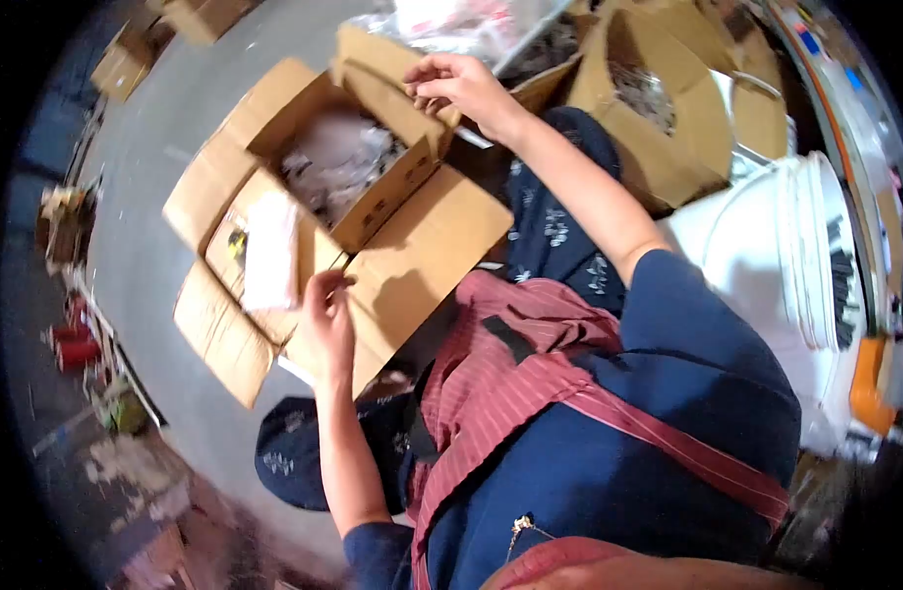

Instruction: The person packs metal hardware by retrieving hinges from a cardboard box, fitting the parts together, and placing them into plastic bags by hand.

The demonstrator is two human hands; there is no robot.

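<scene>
My left hand is over the lower edge of an open cardboard box, its fingers loosely bent and apart, with nothing visible in them. Close by, a white packet of flat sheets or bags lies in the box's left part. My right hand hovers by an upright flap of a smaller carton, fingers loosely curled and apart, seemingly holding nothing. Inside that carton are many small greyish, clear-wrapped pieces, blurred. A wide cardboard flap spreads between my hands.
At the right stand another open carton with small pieces inside and a white bucket. Clear plastic bags lie at the top. An orange object is far right. Red spools and clutter line the left. Grey floor surrounds the box.
</scene>
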